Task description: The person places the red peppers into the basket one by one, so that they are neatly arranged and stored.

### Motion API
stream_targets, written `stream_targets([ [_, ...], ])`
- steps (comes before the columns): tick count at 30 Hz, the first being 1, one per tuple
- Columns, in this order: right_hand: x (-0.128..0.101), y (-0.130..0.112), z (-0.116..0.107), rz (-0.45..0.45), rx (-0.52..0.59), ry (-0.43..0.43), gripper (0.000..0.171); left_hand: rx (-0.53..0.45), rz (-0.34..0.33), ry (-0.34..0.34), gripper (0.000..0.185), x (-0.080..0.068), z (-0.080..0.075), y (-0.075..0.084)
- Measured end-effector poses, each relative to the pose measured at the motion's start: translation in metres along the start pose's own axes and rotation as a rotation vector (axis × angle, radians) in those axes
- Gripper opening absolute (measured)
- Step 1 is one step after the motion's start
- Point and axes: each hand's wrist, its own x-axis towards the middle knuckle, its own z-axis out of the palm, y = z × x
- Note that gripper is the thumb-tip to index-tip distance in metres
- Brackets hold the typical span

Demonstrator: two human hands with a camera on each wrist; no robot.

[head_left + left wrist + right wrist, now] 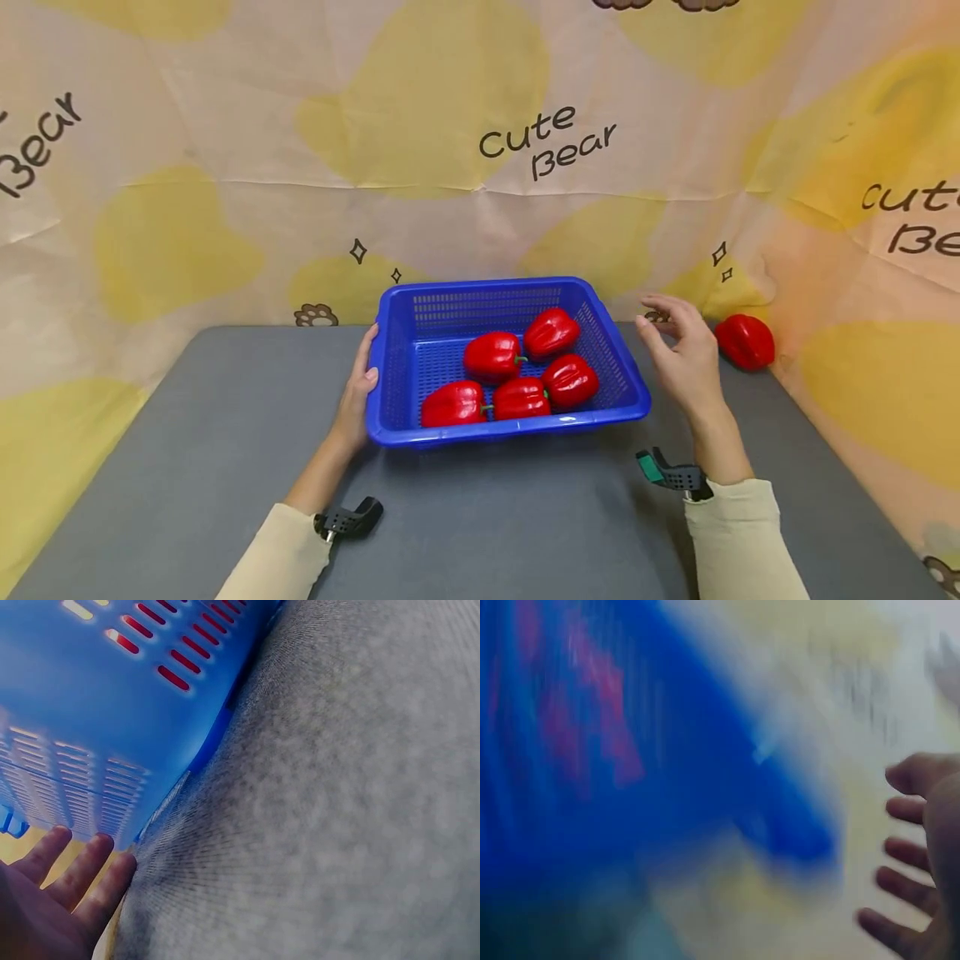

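Five red peppers (517, 367) lie inside a blue slotted basket (390, 400) that sits on a grey surface (225, 433), with a sixth pepper (745, 341) lying apart at the right edge of the surface against a yellow-and-cream backdrop (450, 108) printed with "Cute Bear". The left hand (358, 385) rests against the basket's left wall, its fingers straight and laid along the plastic; the left wrist view shows those fingertips (88, 862) at the blue wall (90, 697) just above the grey cloth. The right hand (678, 346) hangs in the air between the basket's right rim and the loose pepper, fingers spread and loosely bent, holding nothing and touching neither. The right wrist view is badly blurred, showing only blue, red smears and the spread fingers (911, 814).
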Motion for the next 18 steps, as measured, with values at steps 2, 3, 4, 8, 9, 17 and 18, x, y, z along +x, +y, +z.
stream_targets([
  [2, -0.004, 0.030, -0.012, 0.065, -0.091, 0.066, 0.036, -0.008, 0.000, -0.002, 0.068, 0.001, 0.000, 0.001],
  [3, -0.006, 0.044, -0.018, 0.088, -0.126, 0.104, 0.038, -0.009, 0.000, -0.001, 0.068, 0.001, 0.000, 0.002],
  [4, -0.010, 0.057, -0.019, 0.116, -0.156, 0.139, 0.040, -0.003, -0.003, 0.000, 0.068, 0.000, 0.000, 0.001],
  [8, -0.026, 0.098, -0.018, 0.215, -0.189, 0.274, 0.045, -0.004, -0.005, 0.002, 0.068, -0.002, -0.003, 0.002],
  [9, -0.030, 0.106, -0.016, 0.233, -0.196, 0.286, 0.047, -0.003, -0.002, 0.003, 0.068, -0.002, -0.003, 0.001],
  [17, -0.044, 0.136, -0.016, 0.470, -0.205, 0.463, 0.063, -0.016, 0.023, -0.020, 0.068, 0.002, -0.003, -0.002],
  [18, -0.044, 0.138, -0.017, 0.495, -0.214, 0.481, 0.066, -0.013, 0.024, -0.021, 0.068, 0.002, -0.003, -0.003],
])
